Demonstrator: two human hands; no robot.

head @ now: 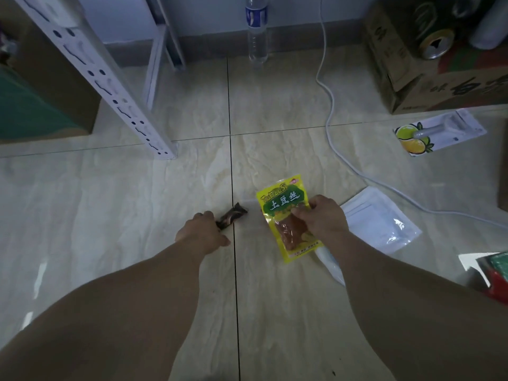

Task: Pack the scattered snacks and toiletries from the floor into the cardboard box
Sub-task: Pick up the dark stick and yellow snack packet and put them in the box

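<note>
On pale marble-look floor tiles (137,215), snacks.

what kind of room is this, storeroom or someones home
Probably a home room or small storage corner. It has a glossy tiled floor, a white metal shelving upright and an opened cardboard box standing by the wall.

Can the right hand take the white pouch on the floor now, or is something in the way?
Probably not at once. The right hand already grips the yellow snack packet. The white pouch lies just beside it with nothing on top, so the way is free after the packet is released.
</note>
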